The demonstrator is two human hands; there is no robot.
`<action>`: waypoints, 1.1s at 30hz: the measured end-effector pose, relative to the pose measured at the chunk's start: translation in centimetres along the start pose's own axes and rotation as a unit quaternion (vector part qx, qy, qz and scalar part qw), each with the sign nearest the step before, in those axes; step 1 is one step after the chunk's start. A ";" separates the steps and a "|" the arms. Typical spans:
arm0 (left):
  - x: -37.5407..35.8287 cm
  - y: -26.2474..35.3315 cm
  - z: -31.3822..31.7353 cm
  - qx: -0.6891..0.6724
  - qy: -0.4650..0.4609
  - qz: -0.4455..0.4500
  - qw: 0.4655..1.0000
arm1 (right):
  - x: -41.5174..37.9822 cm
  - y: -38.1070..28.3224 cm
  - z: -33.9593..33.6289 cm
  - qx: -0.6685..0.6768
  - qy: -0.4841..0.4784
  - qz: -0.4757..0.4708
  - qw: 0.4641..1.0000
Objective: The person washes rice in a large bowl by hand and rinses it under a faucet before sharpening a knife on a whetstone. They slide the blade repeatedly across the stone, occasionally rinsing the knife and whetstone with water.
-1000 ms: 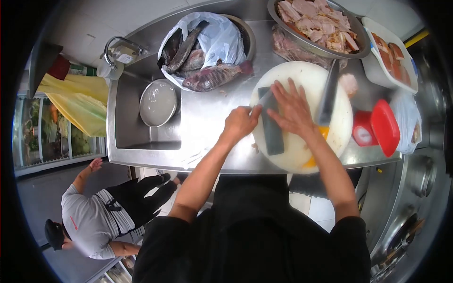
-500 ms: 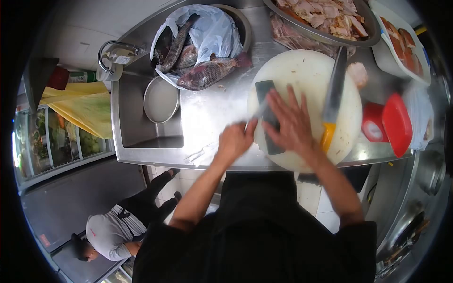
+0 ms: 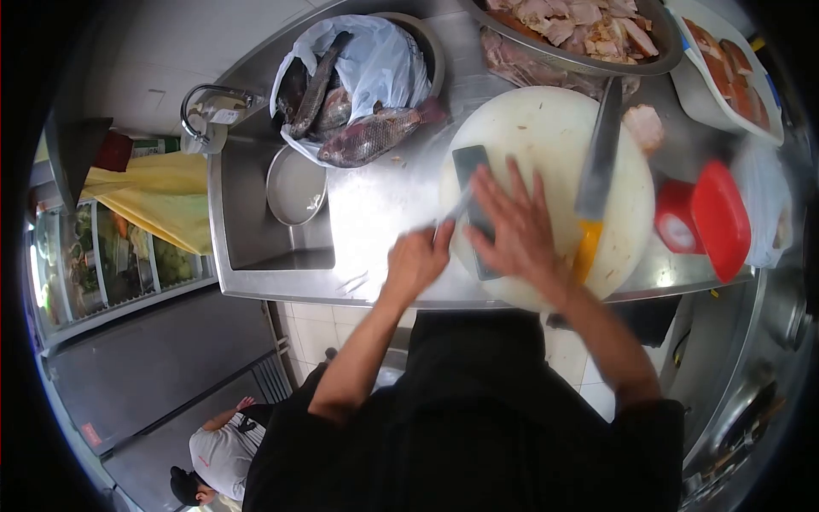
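My left hand [image 3: 416,263] is closed around the handle of a small knife, whose blurred blade [image 3: 459,209] reaches over a dark sharpening stone [image 3: 470,162]. The stone lies lengthwise on the left part of a round white cutting board [image 3: 546,115]. My right hand [image 3: 516,229] is open, its fingers stretched out, with the fingertips over the stone by the blade's tip. Just right of that hand, a large knife [image 3: 601,158] with a yellow handle rests on the board.
Whole fish [image 3: 367,141] lie in a plastic bag in a bowl at back left, beside a sink [image 3: 243,226]. A metal bowl of sliced meat [image 3: 589,30], a white tub [image 3: 725,77] and a red scale [image 3: 717,222] stand right. A person [image 3: 223,452] is at lower left.
My hands stay at the stone with the small knife, shifted only slightly. The whole view has tilted a little. The person at lower left has moved lower and stretched out an arm.
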State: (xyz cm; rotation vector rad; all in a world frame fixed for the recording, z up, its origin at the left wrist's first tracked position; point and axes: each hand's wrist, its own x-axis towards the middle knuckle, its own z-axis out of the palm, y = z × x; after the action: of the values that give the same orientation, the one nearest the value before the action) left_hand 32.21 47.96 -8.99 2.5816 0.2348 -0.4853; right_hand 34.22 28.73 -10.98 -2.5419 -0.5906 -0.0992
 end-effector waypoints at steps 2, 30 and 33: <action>3.9 1.9 -0.3 -0.014 0.047 0.031 0.998 | 3.7 2.3 0.2 -0.031 0.035 -0.008 0.999; -1.6 -0.3 0.8 0.015 0.035 -0.009 0.999 | -1.2 -0.9 -0.1 0.019 0.000 0.002 1.000; 4.3 2.9 -0.2 0.009 0.077 0.010 0.997 | 4.4 2.6 0.7 -0.021 0.044 0.000 0.999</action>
State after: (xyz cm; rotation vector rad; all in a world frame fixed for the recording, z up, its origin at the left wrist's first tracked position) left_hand 36.96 45.86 -9.14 2.6389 0.2575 -0.2819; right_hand 39.28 28.77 -12.03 -2.5629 -0.5594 -0.2253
